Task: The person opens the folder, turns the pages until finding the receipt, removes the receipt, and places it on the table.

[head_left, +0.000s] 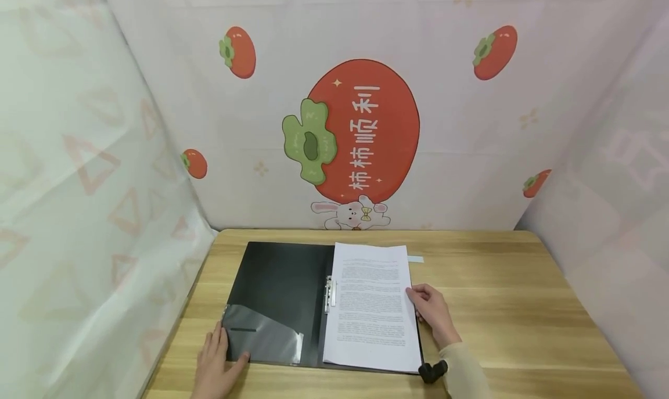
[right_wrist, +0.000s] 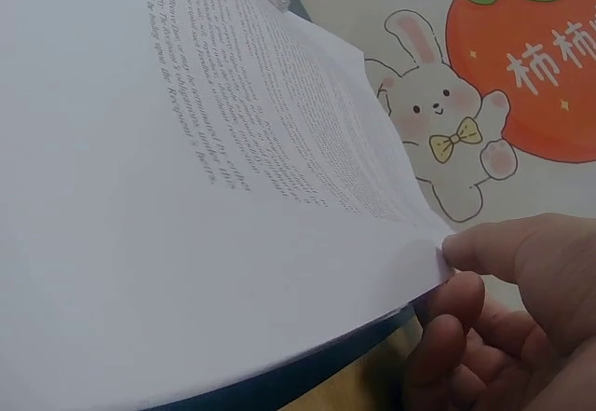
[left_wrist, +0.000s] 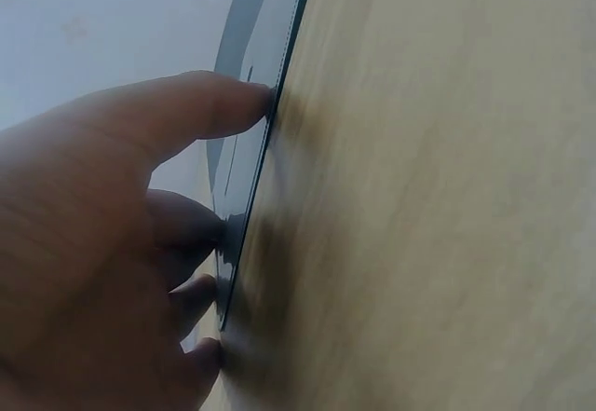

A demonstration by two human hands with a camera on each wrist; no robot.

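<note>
A black clip folder (head_left: 286,271) lies opened flat on the table. On its right half rests a stack of printed paper (head_left: 371,306), beside the metal clip (head_left: 328,294) at the spine. My right hand (head_left: 431,309) pinches the right edge of the paper between thumb and fingers; in the right wrist view the paper (right_wrist: 279,280) bows slightly there. My left hand (head_left: 216,358) rests at the folder's lower left corner, near the clear pocket (head_left: 261,332). In the left wrist view, the thumb and fingertips touch the folder's edges, fingers spread.
The wooden table (head_left: 502,306) extends to the right of the folder. A pale blue tab (head_left: 415,259) sticks out past the paper's upper right. A black device (head_left: 432,371) sits at the right wrist. Printed cloth (head_left: 455,155) hangs behind the table and at both sides.
</note>
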